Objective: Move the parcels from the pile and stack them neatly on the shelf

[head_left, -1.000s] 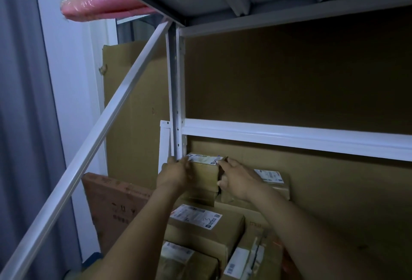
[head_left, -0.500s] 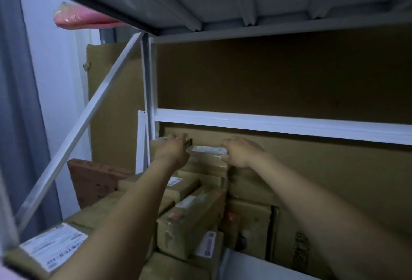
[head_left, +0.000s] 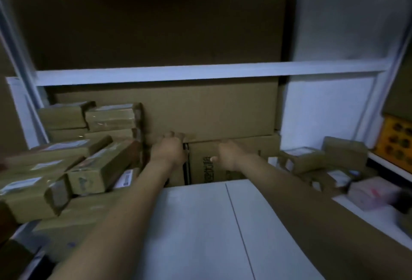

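On the stack [head_left: 73,161] at the left of the shelf [head_left: 200,224], the parcel [head_left: 111,115] now sits released, so that placement looks done. Both hands have shifted to the big box [head_left: 211,110]: the left hand [head_left: 169,150] curls at its edge, grip unclear; the right hand [head_left: 227,154] hangs loose, empty.

Bare left forearm [head_left: 124,204], bare right forearm [head_left: 289,190], bare left grip [head_left: 169,149], bare right grip [head_left: 227,153], outlines motion-blurred

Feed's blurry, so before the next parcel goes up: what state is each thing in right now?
rear carton: upright against the back
left grip: fingers curled against rear carton, hold unclear
right grip: loosely curled, empty
left parcels: stacked, some tilted
right parcels: lying jumbled
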